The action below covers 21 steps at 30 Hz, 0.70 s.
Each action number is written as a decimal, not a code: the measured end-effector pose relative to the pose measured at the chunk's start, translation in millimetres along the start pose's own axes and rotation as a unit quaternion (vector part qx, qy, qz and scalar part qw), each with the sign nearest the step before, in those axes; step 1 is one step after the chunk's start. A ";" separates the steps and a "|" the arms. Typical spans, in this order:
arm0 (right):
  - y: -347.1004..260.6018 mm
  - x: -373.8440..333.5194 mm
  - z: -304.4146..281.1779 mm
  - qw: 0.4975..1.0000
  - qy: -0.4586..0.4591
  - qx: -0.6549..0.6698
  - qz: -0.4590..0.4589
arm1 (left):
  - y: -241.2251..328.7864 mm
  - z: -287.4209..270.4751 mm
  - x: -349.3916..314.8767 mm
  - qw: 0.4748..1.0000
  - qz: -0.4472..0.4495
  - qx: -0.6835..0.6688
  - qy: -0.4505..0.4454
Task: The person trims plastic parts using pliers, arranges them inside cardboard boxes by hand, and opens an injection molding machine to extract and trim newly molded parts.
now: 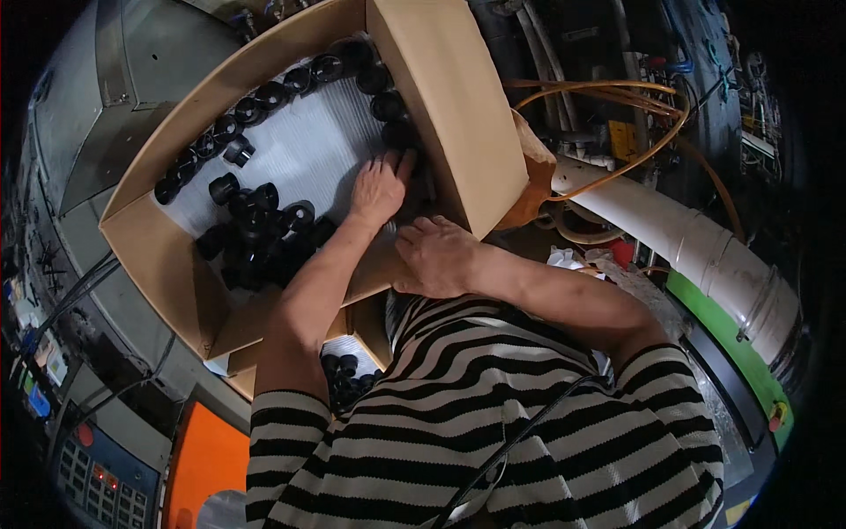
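Left hand flat, fingers spread on white corrugated liner inside brown cardboard box, beside black plastic caps; right hand apparently gripping box edge.

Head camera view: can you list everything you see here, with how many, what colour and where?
cardboard box: one, brown, upper middle, open and tilted.
white corrugated liner: one, white, on the box floor.
black caps: many, black, some in a row along the box's far wall, some heaped at its lower left.
second lot of black caps: several, black, in a box below.
large pipe: one, white, right.
hoses: a few, orange, upper right.
control panel: one, grey with buttons, lower left.
orange panel: one, lower left.
striped shirt: one, black and white, bottom.
left hand: flat on the liner inside the box.
right hand: on the box's near edge.
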State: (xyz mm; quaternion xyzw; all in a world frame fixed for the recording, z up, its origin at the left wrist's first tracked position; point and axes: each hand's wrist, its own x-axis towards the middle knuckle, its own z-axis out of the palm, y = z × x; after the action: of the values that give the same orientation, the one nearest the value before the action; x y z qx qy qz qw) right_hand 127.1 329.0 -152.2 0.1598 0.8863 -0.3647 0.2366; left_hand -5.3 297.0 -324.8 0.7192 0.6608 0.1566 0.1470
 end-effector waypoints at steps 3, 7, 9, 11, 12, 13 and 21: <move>2.6 32.5 -10.4 0.986 -0.162 0.005 0.025 | -5.6 0.4 1.4 0.997 0.034 0.064 -0.029; 27.2 57.2 3.9 0.964 -0.264 0.019 0.009 | -1.1 2.6 5.6 0.996 0.021 0.052 -0.064; 38.6 70.0 22.4 0.952 -0.303 0.005 0.043 | 1.6 -0.4 7.0 0.993 -0.014 0.026 -0.118; 38.7 69.8 20.4 0.954 -0.294 0.010 0.054 | -0.9 -13.2 1.3 0.988 -0.038 0.018 -0.146; 38.4 66.9 15.4 0.956 -0.285 0.018 0.072 | -2.0 -23.0 -3.6 0.994 -0.039 0.010 -0.102; 37.4 62.5 10.7 0.956 -0.276 0.026 0.092 | -2.2 -35.5 -7.3 0.998 -0.037 0.002 -0.059; 1.6 -16.8 -2.9 0.988 0.137 0.063 -0.042 | -129.7 -110.6 -46.3 0.887 -0.339 0.283 0.134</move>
State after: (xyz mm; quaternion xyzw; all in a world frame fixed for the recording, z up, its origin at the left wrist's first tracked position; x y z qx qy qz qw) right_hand 140.9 330.4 -142.3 0.1853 0.8915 -0.4043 0.0865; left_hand -172.6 262.2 -280.1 0.4343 0.8941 -0.0013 -0.1090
